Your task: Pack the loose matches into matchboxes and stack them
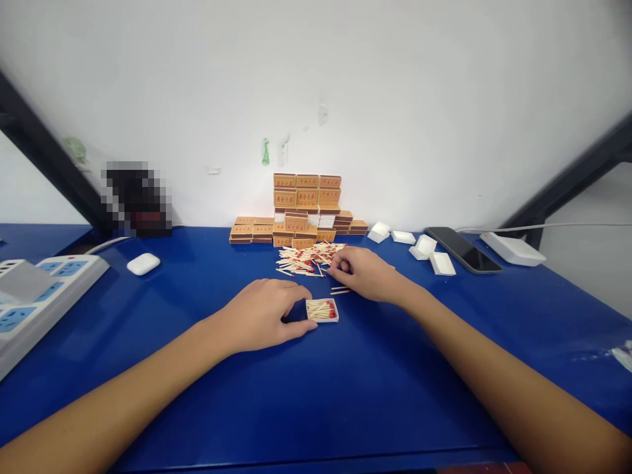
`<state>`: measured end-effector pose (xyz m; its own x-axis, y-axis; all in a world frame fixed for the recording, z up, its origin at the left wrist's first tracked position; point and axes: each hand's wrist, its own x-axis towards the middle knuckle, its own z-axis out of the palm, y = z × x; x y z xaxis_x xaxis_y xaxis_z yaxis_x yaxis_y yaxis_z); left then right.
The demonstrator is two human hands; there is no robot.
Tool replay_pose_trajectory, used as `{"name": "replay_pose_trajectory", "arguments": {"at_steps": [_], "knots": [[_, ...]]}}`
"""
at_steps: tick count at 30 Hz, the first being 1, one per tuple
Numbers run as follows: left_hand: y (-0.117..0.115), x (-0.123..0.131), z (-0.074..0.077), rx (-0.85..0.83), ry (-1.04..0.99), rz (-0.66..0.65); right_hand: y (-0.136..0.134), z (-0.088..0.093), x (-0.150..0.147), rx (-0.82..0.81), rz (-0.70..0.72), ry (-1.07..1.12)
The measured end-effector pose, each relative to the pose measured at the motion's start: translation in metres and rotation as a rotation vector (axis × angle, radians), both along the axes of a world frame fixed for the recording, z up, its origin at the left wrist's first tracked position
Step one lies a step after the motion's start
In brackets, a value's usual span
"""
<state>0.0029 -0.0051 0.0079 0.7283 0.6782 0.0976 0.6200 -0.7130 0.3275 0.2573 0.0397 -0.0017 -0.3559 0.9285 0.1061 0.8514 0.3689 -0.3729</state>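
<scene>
A small white matchbox tray (337, 316) filled with red-tipped matches lies on the blue table. My left hand (264, 315) holds its left end between thumb and fingers. Beyond the tray is a loose heap of matches (301, 259), heads pointing various ways. At the heap's right edge my right hand (363, 271) has thumb and fingertips pinched together; what is between them is too small to make out. A few single matches (340, 291) lie on the table just below the right hand.
Behind the heap, printed matchboxes (307, 197) are stacked against the wall. Several empty white trays (423, 247), a phone (461, 250) and a white box (513, 249) lie to the right. On the left are a white earbud case (143, 264) and a power strip (81, 280).
</scene>
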Motion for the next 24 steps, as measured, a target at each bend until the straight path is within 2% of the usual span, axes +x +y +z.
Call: {"name": "replay_pose_trajectory", "arguments": {"at_steps": [4, 8, 10, 15, 19, 24], "knots": [[0.0, 0.001, 0.001, -0.012, 0.002, -0.001, -0.004, 0.012, 0.01, -0.075, 0.075, 0.002], [0.0, 0.001, 0.001, -0.004, 0.007, -0.003, -0.012, 0.024, 0.018, -0.236, 0.164, -0.004], [0.0, 0.0, 0.0, 0.001, 0.003, -0.003, -0.012, 0.023, 0.016, -0.178, 0.184, 0.034], [0.001, 0.0, 0.0, 0.004, 0.007, -0.009, -0.001, 0.004, 0.002, 0.171, 0.257, 0.081], [0.0, 0.001, 0.001, 0.001, 0.012, -0.007, 0.008, -0.005, -0.005, 0.198, 0.315, -0.039], [0.0, 0.001, 0.001, 0.007, 0.011, -0.009, 0.012, -0.003, -0.004, 0.215, 0.299, -0.125]]}}
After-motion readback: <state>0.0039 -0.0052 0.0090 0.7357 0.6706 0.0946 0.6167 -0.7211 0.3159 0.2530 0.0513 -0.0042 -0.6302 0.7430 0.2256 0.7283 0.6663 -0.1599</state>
